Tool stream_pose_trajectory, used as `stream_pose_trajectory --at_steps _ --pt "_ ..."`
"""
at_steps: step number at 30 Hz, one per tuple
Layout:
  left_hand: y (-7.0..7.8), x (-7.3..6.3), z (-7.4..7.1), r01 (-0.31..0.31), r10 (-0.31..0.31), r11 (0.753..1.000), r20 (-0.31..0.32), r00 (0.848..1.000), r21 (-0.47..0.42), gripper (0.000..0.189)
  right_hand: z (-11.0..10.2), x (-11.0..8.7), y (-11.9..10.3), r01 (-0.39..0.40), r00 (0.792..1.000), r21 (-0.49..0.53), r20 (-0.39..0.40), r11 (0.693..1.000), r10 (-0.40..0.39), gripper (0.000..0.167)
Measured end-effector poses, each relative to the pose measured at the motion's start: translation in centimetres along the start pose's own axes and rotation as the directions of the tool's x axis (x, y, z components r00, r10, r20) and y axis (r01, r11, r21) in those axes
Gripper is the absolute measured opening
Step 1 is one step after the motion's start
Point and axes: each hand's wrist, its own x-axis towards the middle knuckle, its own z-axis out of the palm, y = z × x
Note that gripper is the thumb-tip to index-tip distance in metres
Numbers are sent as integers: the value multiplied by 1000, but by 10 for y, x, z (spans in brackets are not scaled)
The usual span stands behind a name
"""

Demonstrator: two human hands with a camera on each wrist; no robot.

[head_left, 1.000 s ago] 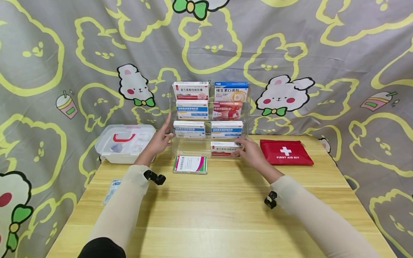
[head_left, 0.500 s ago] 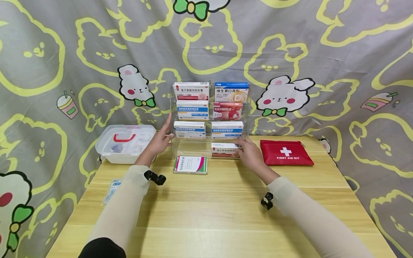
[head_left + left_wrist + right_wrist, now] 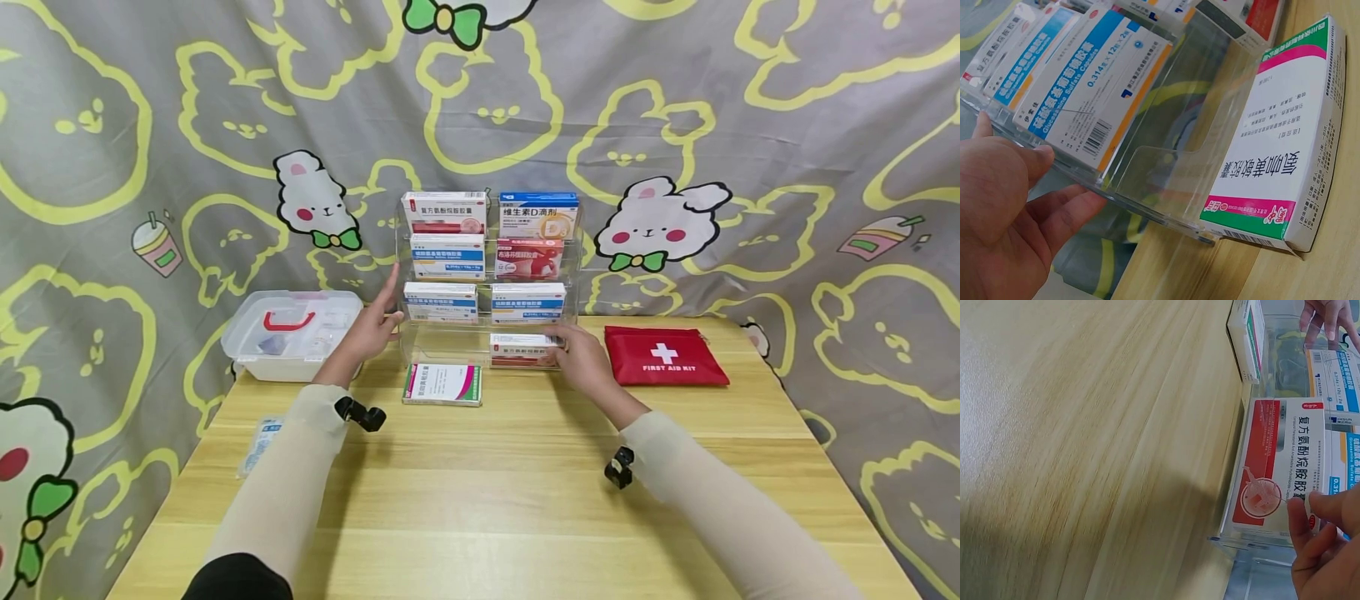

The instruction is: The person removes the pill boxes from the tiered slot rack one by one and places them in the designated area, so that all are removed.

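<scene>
A clear tiered rack (image 3: 450, 343) stands at the back of the table, with several medicine boxes in two columns. My left hand (image 3: 365, 335) rests against the rack's left side, fingers extended. In the left wrist view its thumb and fingertips (image 3: 1088, 201) lie along the clear edge. My right hand (image 3: 583, 360) pinches the right end of a red-and-white medicine box (image 3: 517, 352) in the bottom right pocket; in the right wrist view thumb and finger meet near its upper corner (image 3: 1288, 456). A green, white and magenta medicine box (image 3: 442, 384) lies flat before the bottom left pocket.
A clear storage case (image 3: 292, 362) with a red handle stands left of the rack. To the right lies a red first aid pouch (image 3: 663, 357). A small blue-and-white packet (image 3: 258, 446) is by the left forearm. A patterned curtain (image 3: 495, 108) hangs behind.
The right hand and wrist have shifted slightly left, and the red-and-white medicine box sits a little lower in its pocket. The left hand stays at the rack's side.
</scene>
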Motion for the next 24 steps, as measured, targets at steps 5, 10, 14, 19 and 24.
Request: stream_pose_trajectory --at_steps 5,10,14,19,24 --pt "0 0 0 -1 1 1000 1 1000 -1 90 1 -1 2 3 1000 0 -10 1000 -3 35" --pt "0 -1 0 -3 3 1000 6 1000 -3 90 1 -1 3 4 1000 33 -26 999 -3 34" --pt "0 -1 0 -3 3 1000 11 1000 -7 90 -1 -1 4 22 999 63 -45 998 -20 32" --pt "0 -1 -1 4 -4 1000 9 1000 -13 90 -5 -1 4 37 998 89 -54 995 -33 31" --pt "0 0 -1 9 -9 1000 10 1000 -19 90 -8 -2 1 42 998 85 -50 996 -38 33"
